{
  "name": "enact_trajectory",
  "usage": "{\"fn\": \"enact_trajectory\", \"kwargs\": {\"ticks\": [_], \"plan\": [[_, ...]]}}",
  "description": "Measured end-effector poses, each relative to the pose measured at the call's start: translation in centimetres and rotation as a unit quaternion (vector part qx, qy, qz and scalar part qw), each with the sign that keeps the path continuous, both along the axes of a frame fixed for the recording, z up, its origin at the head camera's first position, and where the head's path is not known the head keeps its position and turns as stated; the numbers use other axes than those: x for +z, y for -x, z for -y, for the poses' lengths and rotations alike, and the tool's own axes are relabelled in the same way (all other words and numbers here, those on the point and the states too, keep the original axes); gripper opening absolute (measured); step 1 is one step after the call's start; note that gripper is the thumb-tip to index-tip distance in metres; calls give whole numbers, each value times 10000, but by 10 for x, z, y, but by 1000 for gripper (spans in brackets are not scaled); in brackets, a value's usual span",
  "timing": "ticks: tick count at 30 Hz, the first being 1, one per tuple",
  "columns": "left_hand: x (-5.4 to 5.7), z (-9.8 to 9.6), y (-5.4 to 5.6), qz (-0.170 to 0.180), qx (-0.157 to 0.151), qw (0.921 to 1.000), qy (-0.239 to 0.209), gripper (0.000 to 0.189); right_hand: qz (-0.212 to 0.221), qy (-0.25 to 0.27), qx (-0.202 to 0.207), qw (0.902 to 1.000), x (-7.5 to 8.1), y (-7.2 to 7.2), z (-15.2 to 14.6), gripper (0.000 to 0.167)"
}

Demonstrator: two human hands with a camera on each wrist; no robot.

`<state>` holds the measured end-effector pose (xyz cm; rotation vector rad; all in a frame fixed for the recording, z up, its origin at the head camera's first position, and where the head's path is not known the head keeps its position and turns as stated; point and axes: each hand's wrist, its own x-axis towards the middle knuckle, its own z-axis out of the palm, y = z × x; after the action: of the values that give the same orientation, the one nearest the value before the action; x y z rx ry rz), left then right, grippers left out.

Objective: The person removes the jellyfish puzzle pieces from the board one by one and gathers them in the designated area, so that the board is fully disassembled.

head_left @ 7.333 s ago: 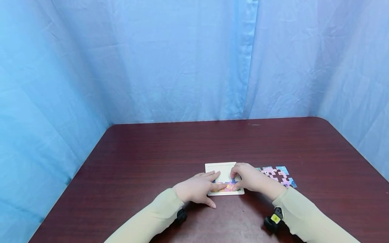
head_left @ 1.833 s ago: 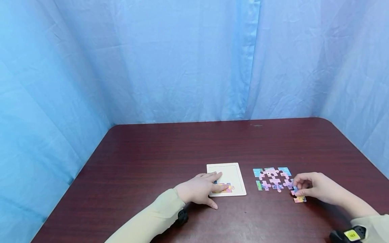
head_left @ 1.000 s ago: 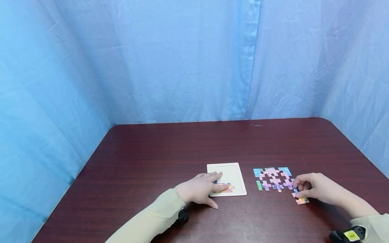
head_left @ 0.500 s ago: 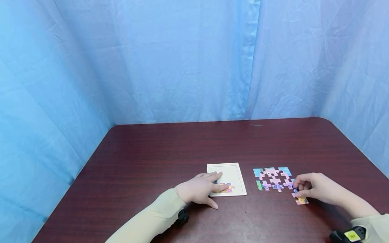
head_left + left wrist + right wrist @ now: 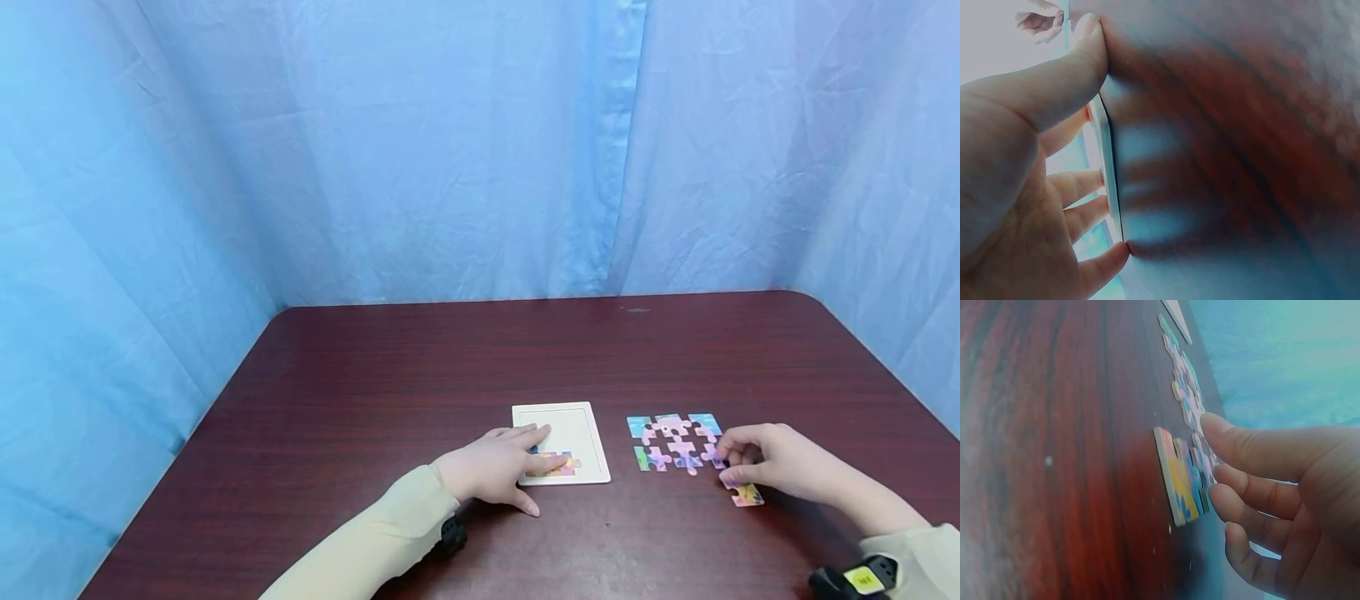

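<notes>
My left hand (image 5: 491, 467) lies flat with spread fingers on a white puzzle tray (image 5: 558, 421), its fingertips on a short row of puzzle pieces (image 5: 564, 468) along the near edge. In the left wrist view the thumb (image 5: 1088, 50) rests off the tray's side. To the right, my right hand (image 5: 780, 458) has bent fingers and pinches a puzzle piece between thumb and index finger; that piece is mostly hidden. Just below its thumb lies a yellow puzzle piece (image 5: 747, 495), also seen beside the fingers in the right wrist view.
A partly joined group of pink and blue puzzle pieces (image 5: 678, 442) lies between the tray and my right hand, with gaps in it. All rests on a dark red table (image 5: 375, 400). Blue curtains (image 5: 450, 167) surround the table at the back and sides.
Several seconds ago my right hand was at the tray; it has since moved right to the loose pieces. In the last half second it shifted slightly left. The left hand stays in place.
</notes>
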<state>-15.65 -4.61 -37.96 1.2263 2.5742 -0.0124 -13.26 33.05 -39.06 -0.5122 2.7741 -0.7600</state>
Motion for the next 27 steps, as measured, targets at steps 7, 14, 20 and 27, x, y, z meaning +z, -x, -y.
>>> {"fn": "enact_trajectory", "kwargs": {"ticks": [7,14,20,27], "plan": [[1,0,0,114,31,9999,-1,73,-164,90,126,9997,1,3,15,19],[-1,0,1,7,-19,9999,-141,73,-220,431,442,9979,5,8,38,14],[-4,0,4,5,-70,9996,-281,66,-414,561,869,9938,6,14,57,12],[-7,-1,8,-89,-180,9986,-498,55,-398,694,1230,9892,6,20,78,10]]}}
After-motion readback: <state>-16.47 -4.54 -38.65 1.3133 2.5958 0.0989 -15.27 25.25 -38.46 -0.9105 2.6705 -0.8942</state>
